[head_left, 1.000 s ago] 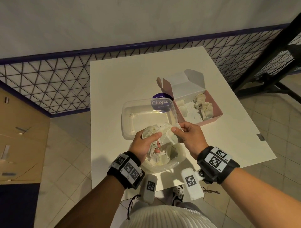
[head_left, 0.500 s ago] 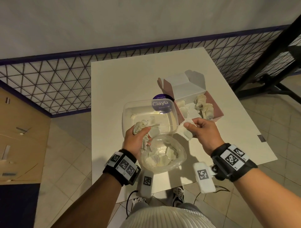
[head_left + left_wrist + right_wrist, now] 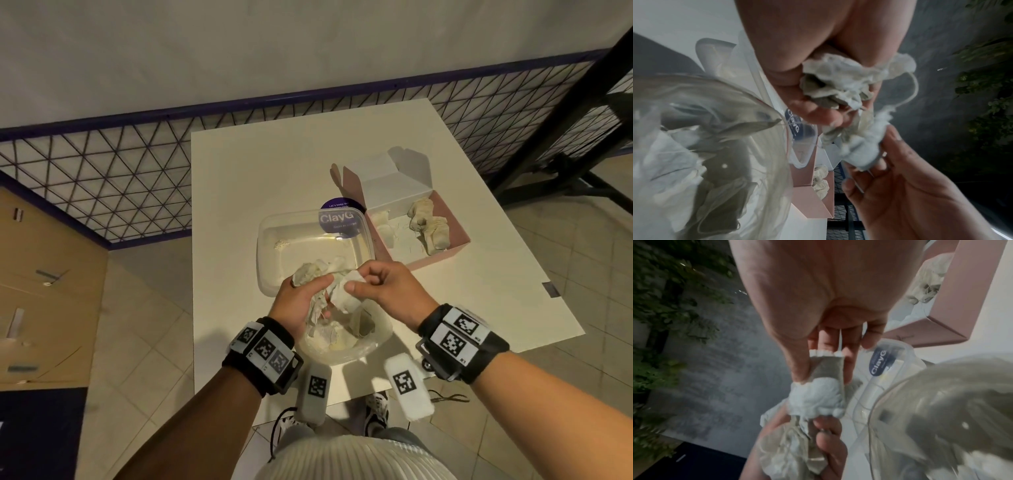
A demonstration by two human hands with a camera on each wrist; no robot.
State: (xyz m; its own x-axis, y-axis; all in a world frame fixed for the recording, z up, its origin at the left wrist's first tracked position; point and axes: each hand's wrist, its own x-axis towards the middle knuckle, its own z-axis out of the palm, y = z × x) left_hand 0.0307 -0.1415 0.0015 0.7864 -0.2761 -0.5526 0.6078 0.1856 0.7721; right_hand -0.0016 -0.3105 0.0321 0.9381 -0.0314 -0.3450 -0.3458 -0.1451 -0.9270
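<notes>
gripping a bundle of crumpled white sachets (image 3: 313, 272), the left hand (image 3: 299, 303) has its fingers curled round the paper and its loose strings. the bundle is held in the air above the near rim of the rectangular clear tub (image 3: 263, 246) and the far rim of the round clear bowl (image 3: 376, 346). the right hand (image 3: 387, 291) pinches a single sachet (image 3: 346, 299) between thumb and fingertips. this sachet touches the bundle, and the two hands are just beside each other. the bowl stands at the near edge of the desk (image 3: 260, 178) and contains more pale sachets. the tub stands just behind the bowl; contact between them cannot be confirmed. a round purple label (image 3: 337, 219) marked "clayg" shows at the tub's far corner. an open pink box (image 3: 442, 260) holding further sachets stands just beside the tub on the person's right.
</notes>
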